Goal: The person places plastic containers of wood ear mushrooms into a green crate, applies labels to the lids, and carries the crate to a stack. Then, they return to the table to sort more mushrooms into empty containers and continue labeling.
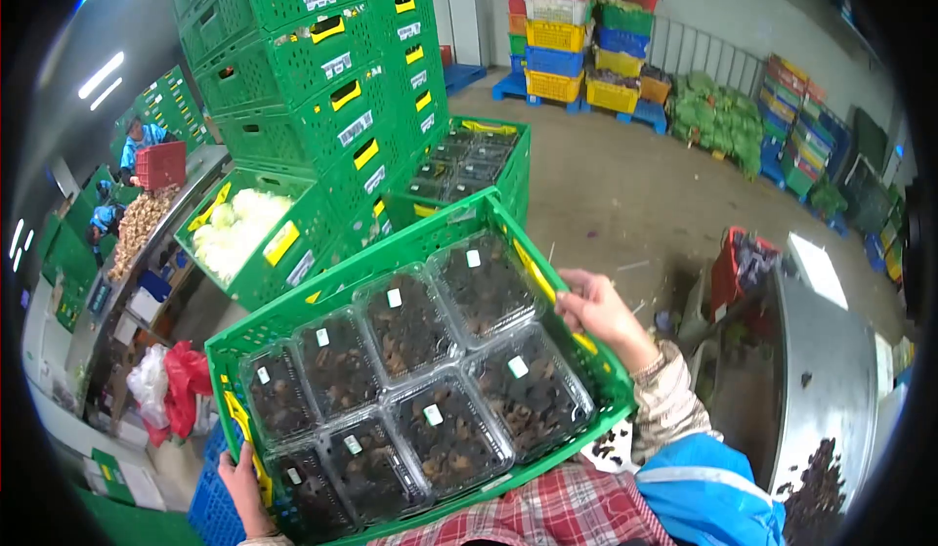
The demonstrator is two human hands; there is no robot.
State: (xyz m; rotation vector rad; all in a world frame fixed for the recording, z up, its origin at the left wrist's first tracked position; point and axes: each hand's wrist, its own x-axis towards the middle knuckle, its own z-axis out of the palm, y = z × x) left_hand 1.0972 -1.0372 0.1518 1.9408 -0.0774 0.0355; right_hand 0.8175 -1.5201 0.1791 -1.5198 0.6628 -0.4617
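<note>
I hold a green plastic crate [278,314] in front of my body, tilted in the view. My left hand [244,493] grips its left end by the yellow handle. At the opposite end, my right hand [604,314] is closed around the other yellow handle, thumb on top. Inside, two rows of clear plastic boxes [445,439] sit side by side with lids on. Dark brown pieces resembling wood ear mushrooms fill them, and each lid carries a small white label [433,414]. The fingers under both handles are partly hidden.
Tall stacks of green crates [283,67] stand ahead, beside a crate of pale vegetables [239,229] and another crate of filled boxes [469,160]. A metal table [826,380] is at right. A person [147,146] holds a red crate [159,166] at far left.
</note>
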